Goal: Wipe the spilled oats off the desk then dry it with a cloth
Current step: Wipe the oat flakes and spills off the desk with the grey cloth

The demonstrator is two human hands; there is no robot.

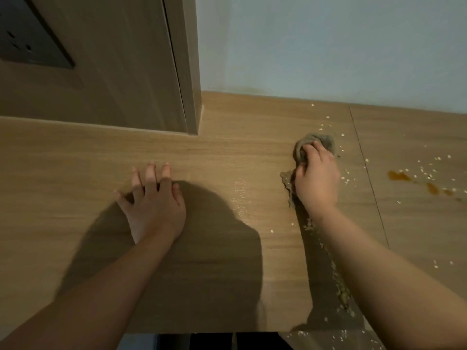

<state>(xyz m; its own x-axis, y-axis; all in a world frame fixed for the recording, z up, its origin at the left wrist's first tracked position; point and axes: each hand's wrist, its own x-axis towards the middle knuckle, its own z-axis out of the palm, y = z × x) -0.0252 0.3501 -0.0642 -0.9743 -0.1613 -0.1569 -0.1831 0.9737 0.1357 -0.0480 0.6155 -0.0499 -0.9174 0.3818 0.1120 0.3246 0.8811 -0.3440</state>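
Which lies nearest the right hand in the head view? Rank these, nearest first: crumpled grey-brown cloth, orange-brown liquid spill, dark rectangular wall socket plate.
1. Crumpled grey-brown cloth: gripped by the right hand.
2. Orange-brown liquid spill: on the desk, to its right.
3. Dark rectangular wall socket plate: far upper left.

- The only view came from a wide-angle camera worn on the person's head, above the light-brown wood-grain desk (pixel 227 152).
- It looked forward and steeply down, facing the pale blue-grey wall (pixel 328 46) behind the desk and a brown wooden cabinet side (pixel 113 72) at upper left.
- It sat near: the left hand (pixel 151 198) and right hand (pixel 317 178) lay mid-frame, forearms entering from the bottom edge.
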